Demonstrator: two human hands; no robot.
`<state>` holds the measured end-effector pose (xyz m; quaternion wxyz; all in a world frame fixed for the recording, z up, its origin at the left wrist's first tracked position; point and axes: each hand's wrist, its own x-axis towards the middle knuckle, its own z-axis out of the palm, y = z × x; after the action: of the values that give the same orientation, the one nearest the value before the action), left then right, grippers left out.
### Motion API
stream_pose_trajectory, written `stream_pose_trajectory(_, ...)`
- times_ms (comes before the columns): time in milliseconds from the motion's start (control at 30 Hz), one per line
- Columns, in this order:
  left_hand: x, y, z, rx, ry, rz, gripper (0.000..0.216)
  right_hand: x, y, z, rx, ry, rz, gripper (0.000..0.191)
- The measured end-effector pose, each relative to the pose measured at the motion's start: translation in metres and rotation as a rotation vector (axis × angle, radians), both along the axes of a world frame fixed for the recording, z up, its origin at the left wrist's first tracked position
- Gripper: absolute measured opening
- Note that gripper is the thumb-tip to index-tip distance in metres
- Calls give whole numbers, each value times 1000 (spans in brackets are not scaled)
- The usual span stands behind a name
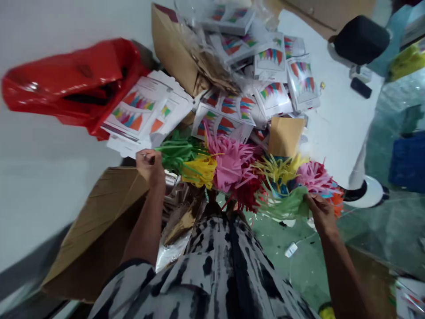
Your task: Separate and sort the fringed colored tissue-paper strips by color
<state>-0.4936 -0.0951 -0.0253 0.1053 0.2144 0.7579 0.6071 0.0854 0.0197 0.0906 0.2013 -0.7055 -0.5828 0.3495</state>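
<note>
A long garland of fringed paper tassels (pixel 232 166) in green, yellow, pink, red and orange stretches between my two hands. My left hand (pixel 151 166) is closed around its green end, beside a stack of white printed cards (pixel 139 113). My right hand (pixel 320 212) pinches the light green tassel at the other end, with pink and orange tassels just beyond it. My arms reach out over my black and white patterned shirt.
A red plastic bag (pixel 73 84) lies at the left on the white table (pixel 335 119). Several white packs (pixel 272 57) printed with coloured bunting are piled behind. Brown cardboard (pixel 99 230) sits by my left arm. A black stool (pixel 361 40) stands at the upper right.
</note>
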Motion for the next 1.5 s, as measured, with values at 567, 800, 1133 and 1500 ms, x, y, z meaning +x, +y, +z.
stream_pose_trajectory(567, 38, -12, 21, 126, -124, -54, 18, -381, 11, -28, 648, -160, 1137, 17)
stream_pose_trajectory(800, 32, -28, 19, 136, -109, -115, 17, -445, 4, -48, 651, -217, 1324, 18)
stream_pose_trajectory(1133, 18, -41, 20, 116, -146, -123, 23, -454, 4, -35, 630, -212, 1483, 27)
stream_pose_trajectory(1500, 14, -32, 13, 125, -151, -123, 15, -454, 12, -37, 449, 122, 1226, 26)
